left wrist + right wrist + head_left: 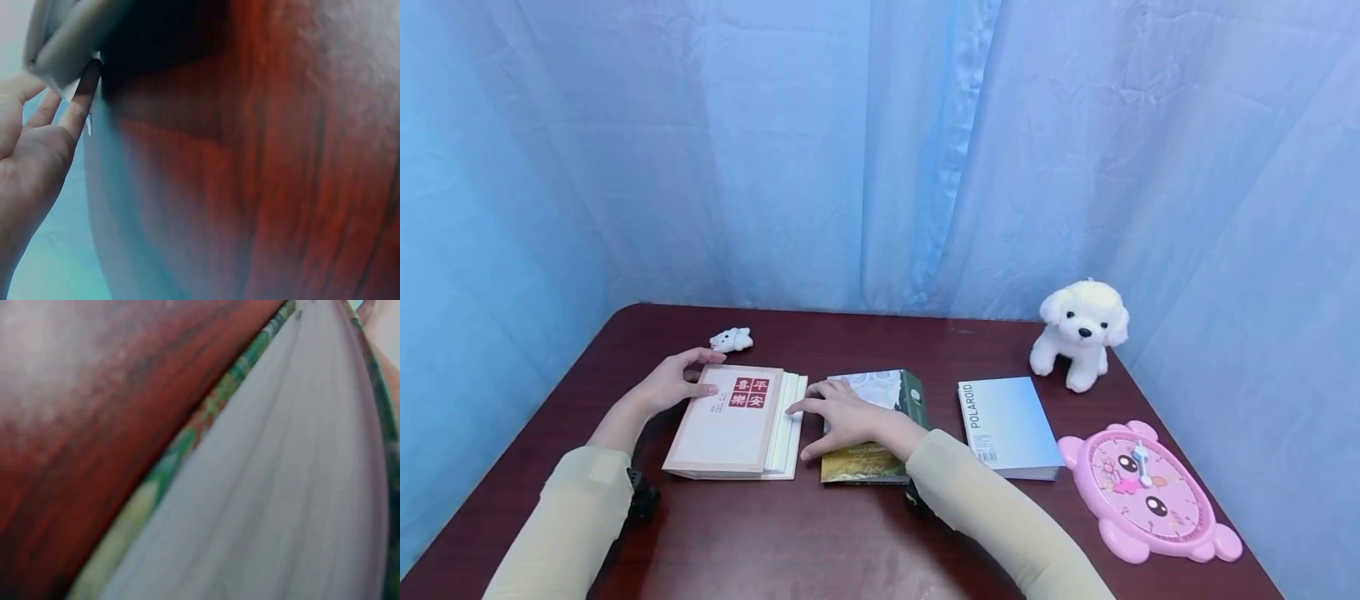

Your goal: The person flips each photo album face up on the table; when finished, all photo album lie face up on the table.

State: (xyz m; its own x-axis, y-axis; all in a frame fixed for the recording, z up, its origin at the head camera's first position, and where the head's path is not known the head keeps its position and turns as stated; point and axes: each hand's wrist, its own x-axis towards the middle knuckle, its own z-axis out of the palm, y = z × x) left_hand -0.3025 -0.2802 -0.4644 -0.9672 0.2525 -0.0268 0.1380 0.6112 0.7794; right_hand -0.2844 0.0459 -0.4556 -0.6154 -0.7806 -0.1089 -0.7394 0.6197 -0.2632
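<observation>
A cream hardcover book with a red block of Chinese characters lies at the left, its pale pages showing past the cover's right side. My left hand grips its upper left edge, thumb on top of the cover. In the left wrist view, the fingers reach beneath the book's corner. My right hand is spread over a green picture-covered book, index fingertip overlapping the cream book's pages. The right wrist view shows the green book's page edges up close.
Right of the green book lies a white-and-blue POLAROID book. A white plush dog sits at the back right, with a pink toy clock in front of it. A small white figurine lies behind the cream book on the dark wooden table.
</observation>
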